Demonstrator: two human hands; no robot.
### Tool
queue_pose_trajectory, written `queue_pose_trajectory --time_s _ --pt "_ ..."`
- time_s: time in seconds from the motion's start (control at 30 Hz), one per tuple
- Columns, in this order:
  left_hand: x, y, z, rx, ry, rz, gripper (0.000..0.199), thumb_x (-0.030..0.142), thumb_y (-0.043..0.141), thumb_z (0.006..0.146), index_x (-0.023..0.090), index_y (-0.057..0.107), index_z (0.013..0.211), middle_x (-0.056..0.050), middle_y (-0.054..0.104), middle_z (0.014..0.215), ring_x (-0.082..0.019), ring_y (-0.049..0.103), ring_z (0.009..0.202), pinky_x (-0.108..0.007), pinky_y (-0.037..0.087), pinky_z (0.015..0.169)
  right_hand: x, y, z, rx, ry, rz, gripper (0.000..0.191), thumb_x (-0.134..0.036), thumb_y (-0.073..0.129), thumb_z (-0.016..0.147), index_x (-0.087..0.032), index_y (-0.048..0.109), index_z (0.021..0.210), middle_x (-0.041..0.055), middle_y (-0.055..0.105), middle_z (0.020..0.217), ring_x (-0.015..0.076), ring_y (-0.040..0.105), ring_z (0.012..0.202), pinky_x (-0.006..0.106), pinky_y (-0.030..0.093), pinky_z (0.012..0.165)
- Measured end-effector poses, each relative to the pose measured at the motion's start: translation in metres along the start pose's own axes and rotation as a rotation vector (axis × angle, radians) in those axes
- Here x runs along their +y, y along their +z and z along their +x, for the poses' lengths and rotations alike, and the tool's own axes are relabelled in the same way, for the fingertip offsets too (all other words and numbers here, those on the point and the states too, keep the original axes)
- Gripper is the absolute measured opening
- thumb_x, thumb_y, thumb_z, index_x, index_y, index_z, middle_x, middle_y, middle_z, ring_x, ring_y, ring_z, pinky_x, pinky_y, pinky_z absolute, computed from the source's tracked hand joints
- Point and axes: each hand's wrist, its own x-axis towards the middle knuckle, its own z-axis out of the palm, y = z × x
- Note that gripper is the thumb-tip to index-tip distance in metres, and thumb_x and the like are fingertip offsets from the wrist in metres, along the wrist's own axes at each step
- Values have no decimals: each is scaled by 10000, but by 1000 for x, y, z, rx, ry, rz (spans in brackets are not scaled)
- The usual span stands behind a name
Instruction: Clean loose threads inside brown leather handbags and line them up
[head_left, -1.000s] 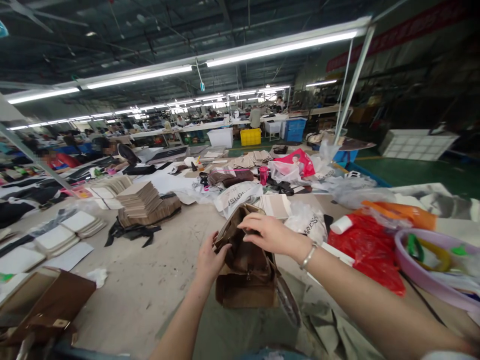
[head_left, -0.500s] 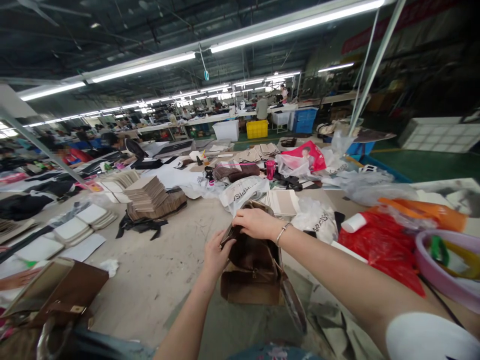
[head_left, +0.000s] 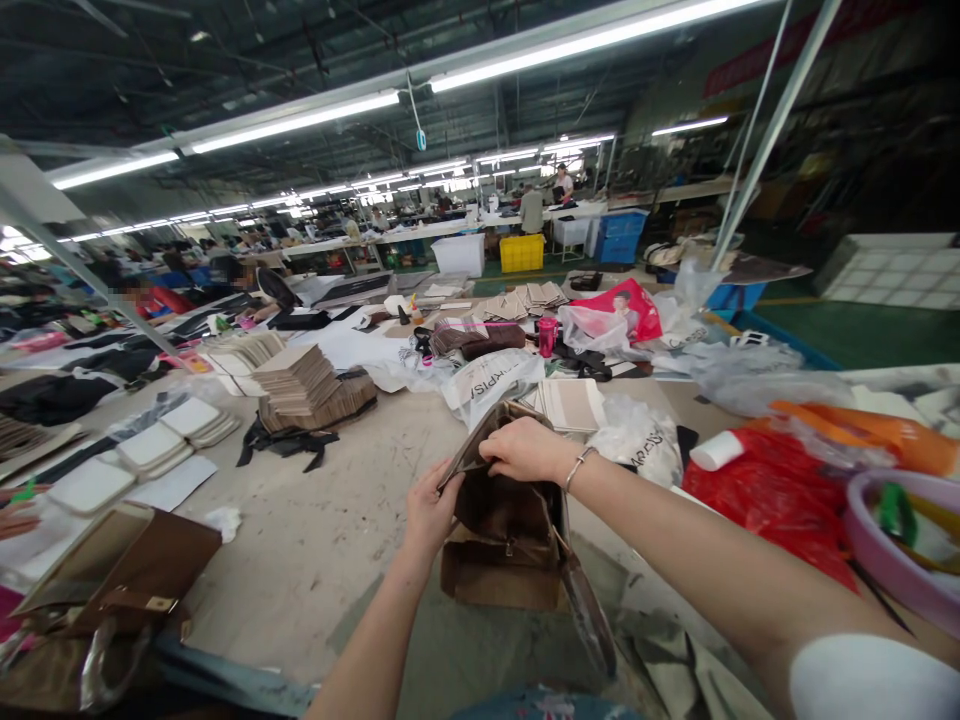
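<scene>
A brown handbag [head_left: 502,578] stands open on the table in front of me, its dark lining showing and a strap hanging down its right side. My left hand [head_left: 433,508] pinches the bag's upper left edge between thumb and fingers. Over the opening, my right hand [head_left: 525,450], with a bracelet at the wrist, has its fingers curled at the inside of that same side panel. Its fingertips are partly hidden, and I cannot make out whether they grip the lining or something small.
Stacked beige panels [head_left: 296,380] and white pads [head_left: 94,484] lie left. Another brown bag [head_left: 142,570] is at lower left, beside a person's hand [head_left: 16,520]. Plastic bags [head_left: 491,385], a pink cup [head_left: 547,337], a red bag [head_left: 757,500] and a purple basin [head_left: 862,530] stand beyond and right.
My right hand has shifted slightly right and down, away from my left fingers. The bag's upper left panel now shows more between the hands. The view has shifted slightly.
</scene>
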Motion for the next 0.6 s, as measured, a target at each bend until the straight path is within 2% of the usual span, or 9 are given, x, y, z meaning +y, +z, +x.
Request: queue_pose_trajectory --time_s 0.23,0.6 --pt "3 2 1 8 -59 -50 274 325 561 813 197 686 1021 -48 679 1064 -207 615 1008 -364 463 952 13 -1 3 80 202 -32 198 -351 519 893 -215 663 893 29 669 911 177 599 839 247 379 667" --pt "3 6 5 41 -112 -25 281 337 547 815 178 690 997 -59 688 1020 -207 617 976 -348 465 930 9 3 14 108 245 -77 236 -335 484 921 -158 639 922 91 663 914 203 604 857 269 416 707"
